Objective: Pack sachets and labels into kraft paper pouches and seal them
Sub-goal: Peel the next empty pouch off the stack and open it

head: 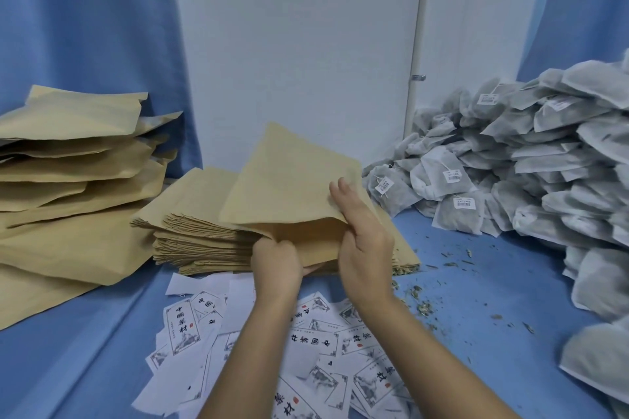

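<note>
Left hand: curled, gripping the near edge of the pouch.
Right hand: fingers nearly straight, laid on the pouch's right edge.
Pouch: lifted between my hands, just above the stack.
Doing it well: I should take one pouch only, part its mouth and open it wide before reaching for anything.
Pouches: one held; the stack has too many to count.
Sachets: heaped right of my hands, dozens.
Labels: scattered under my wrists, over a dozen.
</note>
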Demonstrator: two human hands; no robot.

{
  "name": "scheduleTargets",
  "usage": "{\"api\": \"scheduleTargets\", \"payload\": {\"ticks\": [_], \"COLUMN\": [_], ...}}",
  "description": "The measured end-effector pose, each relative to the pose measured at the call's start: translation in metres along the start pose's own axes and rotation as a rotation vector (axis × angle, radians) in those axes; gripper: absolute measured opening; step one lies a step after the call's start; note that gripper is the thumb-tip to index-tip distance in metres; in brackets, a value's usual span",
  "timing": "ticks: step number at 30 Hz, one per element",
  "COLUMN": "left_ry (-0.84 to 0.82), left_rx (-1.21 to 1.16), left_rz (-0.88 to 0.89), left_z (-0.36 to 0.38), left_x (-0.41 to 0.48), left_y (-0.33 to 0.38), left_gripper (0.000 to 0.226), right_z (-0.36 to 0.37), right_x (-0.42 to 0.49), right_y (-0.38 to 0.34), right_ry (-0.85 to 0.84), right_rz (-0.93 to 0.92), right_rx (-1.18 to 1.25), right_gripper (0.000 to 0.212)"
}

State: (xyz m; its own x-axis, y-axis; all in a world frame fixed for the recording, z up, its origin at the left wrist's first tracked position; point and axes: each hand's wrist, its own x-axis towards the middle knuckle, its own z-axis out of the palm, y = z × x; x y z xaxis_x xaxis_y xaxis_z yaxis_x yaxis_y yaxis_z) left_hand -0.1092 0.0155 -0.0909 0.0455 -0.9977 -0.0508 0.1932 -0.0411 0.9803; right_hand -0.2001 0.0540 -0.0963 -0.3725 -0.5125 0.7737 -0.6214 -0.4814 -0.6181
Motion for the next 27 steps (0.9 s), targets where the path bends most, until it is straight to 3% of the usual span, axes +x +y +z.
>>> {"api": "scheduleTargets", "payload": {"ticks": [2,5,8,12,16,18,22,25,27], "left_ry": [-0.006,-0.082,-0.111,0.027,0.106,0.079,0.049,0.109,0.161], "left_rx": [-0.020,-0.182,-0.136,-0.174,-0.171,-0.147,-0.056,0.053,0.085], "left_rz": [-0.020,-0.098,-0.089,-0.004,0.194,0.256,0.329,0.410,0.419], "left_z": [0.000,-0.001,-0.004,-0.013,-0.028,-0.033,-0.036,-0.037,-0.037], "left_x": [0.000,-0.002,-0.002,0.001,0.007,0.007,0.008,0.008,0.009], "left_y": [-0.003,-0.001,0.002,0.009,0.012,0.013,0.008,0.003,0.000], "left_gripper": [0.023,0.027,0.018,0.019,0.081,0.092,0.062,0.033,0.027], "right_z": [0.000,-0.003,-0.004,-0.010,-0.014,-0.014,-0.015,-0.017,-0.017], "right_x": [0.000,0.003,0.003,0.008,0.010,0.010,0.010,0.011,0.011], "right_y": [0.003,0.004,0.002,0.004,0.000,0.000,0.004,0.007,0.008], "right_ry": [0.029,0.043,0.045,0.098,0.121,0.117,0.139,0.144,0.141], "right_rz": [0.012,0.187,0.259,0.444,0.506,0.499,0.485,0.482,0.454], "right_rx": [0.004,-0.017,-0.067,0.104,0.146,0.149,0.148,0.114,0.088], "right_gripper": [0.075,0.062,0.050,0.045,0.048,0.050,0.055,0.061,0.066]}}
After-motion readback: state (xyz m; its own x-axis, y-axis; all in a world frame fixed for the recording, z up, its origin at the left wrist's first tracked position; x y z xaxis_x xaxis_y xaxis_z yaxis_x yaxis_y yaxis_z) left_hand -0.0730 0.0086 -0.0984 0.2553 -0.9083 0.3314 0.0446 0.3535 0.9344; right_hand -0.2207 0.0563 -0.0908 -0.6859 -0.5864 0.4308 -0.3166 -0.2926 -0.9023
